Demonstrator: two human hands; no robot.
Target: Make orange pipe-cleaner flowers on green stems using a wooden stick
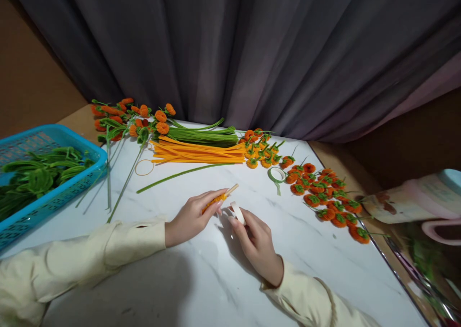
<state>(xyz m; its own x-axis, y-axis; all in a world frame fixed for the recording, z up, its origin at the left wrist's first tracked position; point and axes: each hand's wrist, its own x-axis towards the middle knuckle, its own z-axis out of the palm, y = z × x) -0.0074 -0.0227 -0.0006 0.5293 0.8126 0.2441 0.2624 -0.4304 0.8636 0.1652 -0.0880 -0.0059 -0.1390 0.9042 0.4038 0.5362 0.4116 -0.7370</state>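
My left hand (190, 216) is closed around a thin wooden stick (233, 189) with yellow-orange pipe cleaner (215, 202) wound about it; the bare end of the stick points up and right. Just to the right, my right hand (256, 240) pinches a small white ring (237, 212), which looks like a narrow roll of tape. A small gap separates the ring from the wound pipe cleaner. Beyond the hands lie a bundle of orange pipe cleaners (198, 151), a bundle of green ones (203, 136) and a single green one (180, 177).
A blue basket (101, 166) of green looped pieces (39, 178) stands at left. Orange flowers on stems (162, 127) lie at the back left, small orange pumpkin shapes (326, 215) at right. A green tape roll (276, 174) rests mid-right, a tumbler (406, 199) beyond the table's right edge.
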